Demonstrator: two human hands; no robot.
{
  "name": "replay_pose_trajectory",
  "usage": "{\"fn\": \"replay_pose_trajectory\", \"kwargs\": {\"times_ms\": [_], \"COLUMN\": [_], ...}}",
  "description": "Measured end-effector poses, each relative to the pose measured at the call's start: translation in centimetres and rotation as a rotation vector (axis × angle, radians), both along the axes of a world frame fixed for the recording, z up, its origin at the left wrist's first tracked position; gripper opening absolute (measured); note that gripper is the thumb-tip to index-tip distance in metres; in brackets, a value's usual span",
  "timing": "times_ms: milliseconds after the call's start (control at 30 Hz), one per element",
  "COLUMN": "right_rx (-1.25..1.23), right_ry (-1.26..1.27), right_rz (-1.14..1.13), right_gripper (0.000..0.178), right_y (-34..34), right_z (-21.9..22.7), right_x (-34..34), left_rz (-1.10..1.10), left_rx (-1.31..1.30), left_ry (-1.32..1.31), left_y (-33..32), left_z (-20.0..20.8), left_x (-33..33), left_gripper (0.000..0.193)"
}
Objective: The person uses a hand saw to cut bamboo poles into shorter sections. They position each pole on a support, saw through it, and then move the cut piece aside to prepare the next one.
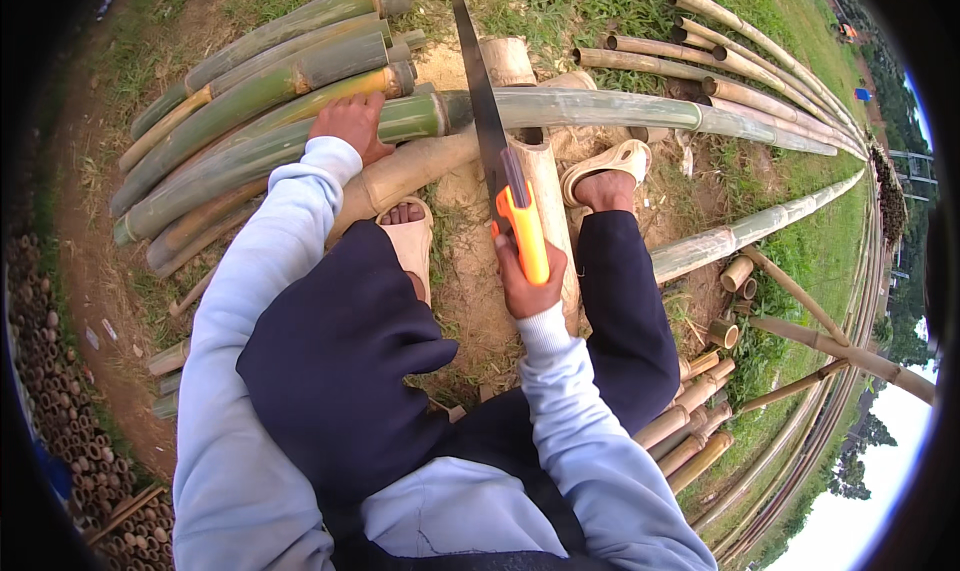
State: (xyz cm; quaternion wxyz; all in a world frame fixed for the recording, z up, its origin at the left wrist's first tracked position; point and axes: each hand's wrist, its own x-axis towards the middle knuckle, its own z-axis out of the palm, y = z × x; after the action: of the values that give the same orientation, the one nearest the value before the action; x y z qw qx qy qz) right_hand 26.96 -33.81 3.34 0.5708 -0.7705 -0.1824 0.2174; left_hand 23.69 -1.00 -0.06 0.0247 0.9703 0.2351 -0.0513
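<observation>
My right hand (530,281) is closed round the orange handle of a hand saw (485,111). Its long dark blade points away from me and crosses a long green bamboo pole (600,108) lying left to right. Left of the blade, my left hand (350,126) presses down on that pole, thumb on the near side and fingers over the top. Beneath the pole, pale bamboo supports (410,179) hold it off the ground. My feet in beige clogs (605,166) stand on both sides of an upright-pointing bamboo piece (545,186), near sawdust.
Thick cut green bamboo lengths (290,81) lie at the left. Longer poles (750,61) spread to the far right. Short bamboo pieces (690,426) lie by my right leg, near a propped frame of thin poles (850,354). A stack of cut ends (100,471) fills the lower left.
</observation>
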Motion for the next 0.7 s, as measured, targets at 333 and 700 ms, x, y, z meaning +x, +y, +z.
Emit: {"fn": "replay_pose_trajectory", "kwargs": {"times_ms": [333, 700], "right_rx": [-0.123, 0.091], "right_ry": [-0.029, -0.142], "right_rz": [-0.019, 0.033], "right_gripper": [0.017, 0.018], "right_y": [-12.3, 4.4], "right_z": [4.3, -0.1], "right_x": [-10.9, 1.8], "left_rz": [-0.008, -0.009], "left_rx": [0.005, -0.040], "left_ry": [0.032, 0.095], "left_y": [0.2, 0.0], "left_z": [-0.6, 0.8], "left_x": [-1.6, 0.0], "left_gripper": [0.071, 0.071]}}
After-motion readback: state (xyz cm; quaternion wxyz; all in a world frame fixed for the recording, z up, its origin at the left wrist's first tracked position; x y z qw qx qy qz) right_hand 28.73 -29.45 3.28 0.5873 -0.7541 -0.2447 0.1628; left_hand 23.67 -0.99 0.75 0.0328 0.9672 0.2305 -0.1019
